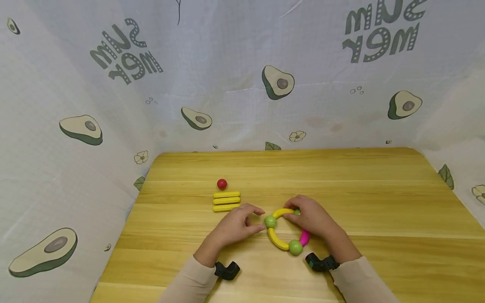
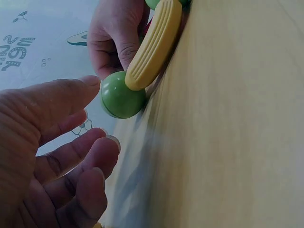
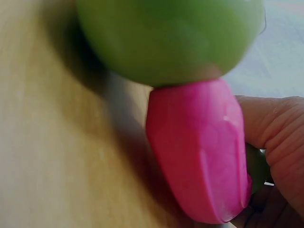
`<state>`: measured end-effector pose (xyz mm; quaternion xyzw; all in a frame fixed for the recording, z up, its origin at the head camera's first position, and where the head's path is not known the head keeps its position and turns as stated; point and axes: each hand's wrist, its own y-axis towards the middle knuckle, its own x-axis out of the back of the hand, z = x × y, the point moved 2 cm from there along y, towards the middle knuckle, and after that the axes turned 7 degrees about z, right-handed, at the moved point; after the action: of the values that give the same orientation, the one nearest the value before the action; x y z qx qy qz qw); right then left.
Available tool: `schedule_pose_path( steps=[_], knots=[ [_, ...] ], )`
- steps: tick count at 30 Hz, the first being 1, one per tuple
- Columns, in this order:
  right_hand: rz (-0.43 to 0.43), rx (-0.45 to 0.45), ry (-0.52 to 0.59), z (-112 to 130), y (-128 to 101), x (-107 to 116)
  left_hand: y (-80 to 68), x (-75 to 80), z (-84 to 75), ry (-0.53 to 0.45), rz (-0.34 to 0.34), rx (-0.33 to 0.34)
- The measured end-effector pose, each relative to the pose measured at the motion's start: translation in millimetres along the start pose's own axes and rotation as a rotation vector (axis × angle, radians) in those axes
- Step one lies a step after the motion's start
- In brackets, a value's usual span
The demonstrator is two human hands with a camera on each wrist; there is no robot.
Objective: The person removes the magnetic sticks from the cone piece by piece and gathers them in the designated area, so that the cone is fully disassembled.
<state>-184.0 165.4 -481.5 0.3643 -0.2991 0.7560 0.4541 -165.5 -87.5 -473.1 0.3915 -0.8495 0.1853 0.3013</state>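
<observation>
Mirrored "SUMMER" backdrop (image 1: pixel 126 52) behind table (image 1: pixel 360 193)

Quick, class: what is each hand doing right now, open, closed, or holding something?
Left hand: open, fingers relaxed, thumb and fingertips beside the green ball.
Right hand: fingers curled on the yellow curved piece of the ring.

The ring (image 1: pixel 286 230) has yellow ribbed arcs, one bright pink arc (image 1: pixel 304 237) and green balls (image 1: pixel 270 221). Three yellow ribbed sticks (image 1: pixel 226 201) and a red ball (image 1: pixel 222 184) lie on the light wooden table (image 1: pixel 379 198). The backdrop cloth (image 1: pixel 235 75) is white with green avocado halves, small flowers and grey lettering. The sleeves (image 1: pixel 189 282) are beige.
</observation>
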Motion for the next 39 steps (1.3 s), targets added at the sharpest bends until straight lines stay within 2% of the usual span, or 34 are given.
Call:
schedule_pose_path(
  steps=[9, 15, 25, 34, 39],
  knots=[
    [0.003, 0.010, -0.012, 4.2, 0.2, 1.2, 3.0, -8.3, 0.3, 0.028, 0.001, -0.013],
    [0.001, 0.034, -0.009, 8.7, 3.0, -0.5, 4.0, -13.0, -1.5, 0.024, 0.008, 0.022],
    [-0.004, 0.021, -0.009, 8.6, -0.2, -3.6, 6.2, -20.4, -1.2, 0.062, -0.015, 0.030],
    [-0.014, 0.019, -0.018, 7.4, -0.6, -6.4, 6.0, -22.7, -2.8, 0.005, -0.038, 0.074],
    [-0.019, 0.017, -0.020, 8.0, -0.7, -6.0, 6.8, -24.2, -2.4, 0.000, -0.058, 0.066]
  ],
)
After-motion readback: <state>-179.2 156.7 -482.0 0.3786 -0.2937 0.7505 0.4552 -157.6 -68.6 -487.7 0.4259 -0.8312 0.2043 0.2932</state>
